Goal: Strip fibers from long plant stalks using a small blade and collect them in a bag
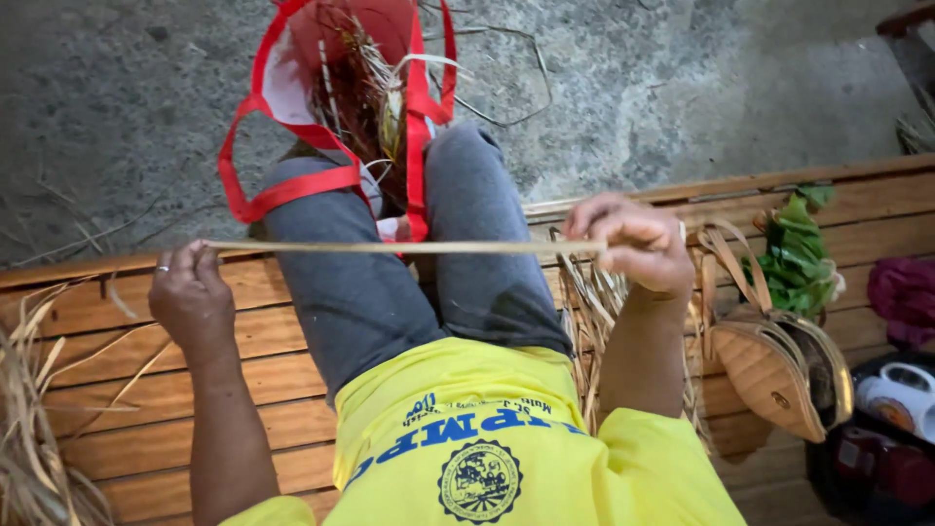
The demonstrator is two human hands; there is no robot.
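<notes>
Both hands, left hand (192,295) and right hand (633,244), pinch a taut straw strip (390,247).

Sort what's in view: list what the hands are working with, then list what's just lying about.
In hand:
left hand
right hand
pale straw strip stretched between them
loose straw strips by the right knee

Lying about:
red bag
woven pouch
green leaves
wooden bench

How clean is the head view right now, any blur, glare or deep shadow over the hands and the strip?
Head view: soft even light, no glare; the left hand and the strip read sharp, the right hand is slightly motion-smeared at the fingers; wide-angle bend curves the wooden bench edges; the bottom right corner around the dark bag sits in shadow.
</notes>
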